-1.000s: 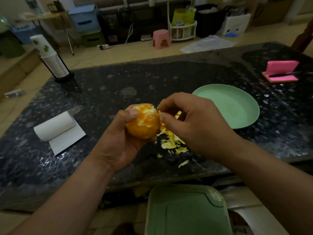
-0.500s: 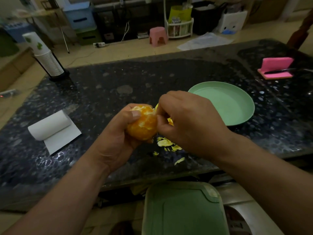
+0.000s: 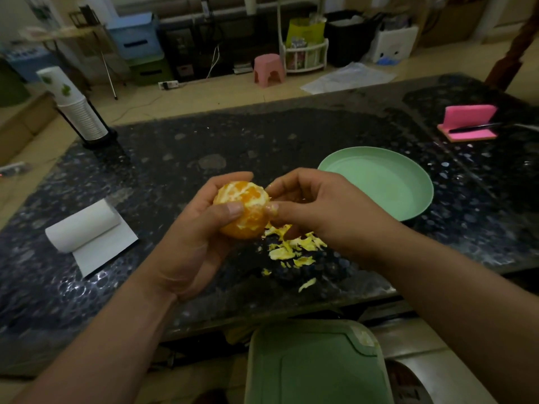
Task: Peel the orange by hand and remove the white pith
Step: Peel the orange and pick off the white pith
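Observation:
My left hand [image 3: 194,243] grips a partly peeled orange [image 3: 248,199] above the dark table, thumb pressed across its front. The top of the fruit shows bare segments with white pith; orange rind still covers its lower part. My right hand [image 3: 323,208] touches the orange's right side, thumb and forefinger pinched together at the edge of the fruit; what they pinch is too small to tell. A heap of torn yellow peel pieces [image 3: 294,246] lies on the table just below both hands.
An empty green plate [image 3: 408,205] sits right of my hands. A paper towel roll [image 3: 84,225] lies left, a cup stack [image 3: 78,112] far left, a pink holder with a knife [image 3: 469,123] far right. A green stool [image 3: 315,365] stands below the table edge.
The orange has been turned so its bare top faces me. My right hand has shifted from over the fruit to its right side, and more peel pieces show on the table.

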`<state>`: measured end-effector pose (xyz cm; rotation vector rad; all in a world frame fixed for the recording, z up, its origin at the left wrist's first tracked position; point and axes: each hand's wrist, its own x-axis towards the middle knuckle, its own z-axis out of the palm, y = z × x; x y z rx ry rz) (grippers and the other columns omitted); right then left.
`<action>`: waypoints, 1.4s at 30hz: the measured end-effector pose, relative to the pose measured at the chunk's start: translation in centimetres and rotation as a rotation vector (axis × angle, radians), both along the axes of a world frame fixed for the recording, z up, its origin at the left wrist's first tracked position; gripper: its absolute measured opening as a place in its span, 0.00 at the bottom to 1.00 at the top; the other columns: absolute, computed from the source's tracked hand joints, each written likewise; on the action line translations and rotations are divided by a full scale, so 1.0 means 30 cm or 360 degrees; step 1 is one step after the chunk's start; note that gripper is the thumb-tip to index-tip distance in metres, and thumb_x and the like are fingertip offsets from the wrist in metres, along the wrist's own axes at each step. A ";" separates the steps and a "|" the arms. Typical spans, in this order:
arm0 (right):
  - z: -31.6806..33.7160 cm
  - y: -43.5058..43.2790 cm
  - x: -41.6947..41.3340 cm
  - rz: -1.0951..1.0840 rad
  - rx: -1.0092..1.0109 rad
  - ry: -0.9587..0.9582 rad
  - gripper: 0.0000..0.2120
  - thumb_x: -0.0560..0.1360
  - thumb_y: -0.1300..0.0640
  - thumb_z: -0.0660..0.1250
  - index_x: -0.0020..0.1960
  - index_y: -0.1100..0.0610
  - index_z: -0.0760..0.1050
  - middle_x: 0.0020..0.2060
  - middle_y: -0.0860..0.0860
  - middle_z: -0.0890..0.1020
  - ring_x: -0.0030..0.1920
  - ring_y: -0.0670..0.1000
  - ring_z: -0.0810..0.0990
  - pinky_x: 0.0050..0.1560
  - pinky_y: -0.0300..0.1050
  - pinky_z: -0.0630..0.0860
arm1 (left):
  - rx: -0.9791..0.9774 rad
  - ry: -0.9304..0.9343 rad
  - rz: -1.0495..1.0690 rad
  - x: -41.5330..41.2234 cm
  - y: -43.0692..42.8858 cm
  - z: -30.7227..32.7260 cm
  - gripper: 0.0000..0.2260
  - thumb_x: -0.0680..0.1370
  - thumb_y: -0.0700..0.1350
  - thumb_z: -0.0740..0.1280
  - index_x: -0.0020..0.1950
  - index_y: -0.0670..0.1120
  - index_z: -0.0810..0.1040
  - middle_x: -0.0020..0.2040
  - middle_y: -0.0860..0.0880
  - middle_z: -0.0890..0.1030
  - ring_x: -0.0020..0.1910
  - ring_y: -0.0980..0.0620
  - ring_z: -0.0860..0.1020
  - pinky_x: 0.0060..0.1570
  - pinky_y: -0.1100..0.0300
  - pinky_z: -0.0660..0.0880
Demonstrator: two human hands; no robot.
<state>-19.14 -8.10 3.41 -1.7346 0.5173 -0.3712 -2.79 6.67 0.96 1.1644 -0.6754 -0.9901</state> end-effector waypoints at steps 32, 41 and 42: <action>-0.006 -0.003 -0.027 0.0089 -0.1026 0.0002 0.03 0.81 0.50 0.73 0.52 0.47 0.86 0.35 0.39 0.83 0.38 0.41 0.81 0.35 0.34 0.74 | 0.0185 -0.0362 -0.0080 0.019 0.003 -0.018 0.28 0.66 0.53 0.74 0.66 0.53 0.79 0.62 0.42 0.81 0.54 0.42 0.84 0.45 0.51 0.82; 0.000 0.010 -0.020 0.0096 -0.1485 0.0075 0.06 0.81 0.49 0.69 0.50 0.48 0.83 0.36 0.43 0.81 0.35 0.45 0.78 0.35 0.45 0.74 | 0.0205 -0.0477 -0.0133 0.016 0.003 -0.027 0.27 0.68 0.53 0.75 0.67 0.53 0.78 0.61 0.42 0.81 0.54 0.42 0.83 0.47 0.49 0.82; -0.001 0.014 -0.018 0.0079 -0.1557 0.0063 0.06 0.81 0.49 0.68 0.49 0.49 0.82 0.36 0.43 0.81 0.34 0.45 0.77 0.34 0.46 0.74 | 0.0204 -0.0489 -0.0130 0.016 0.002 -0.029 0.27 0.68 0.53 0.75 0.67 0.53 0.78 0.62 0.41 0.80 0.55 0.41 0.83 0.48 0.48 0.83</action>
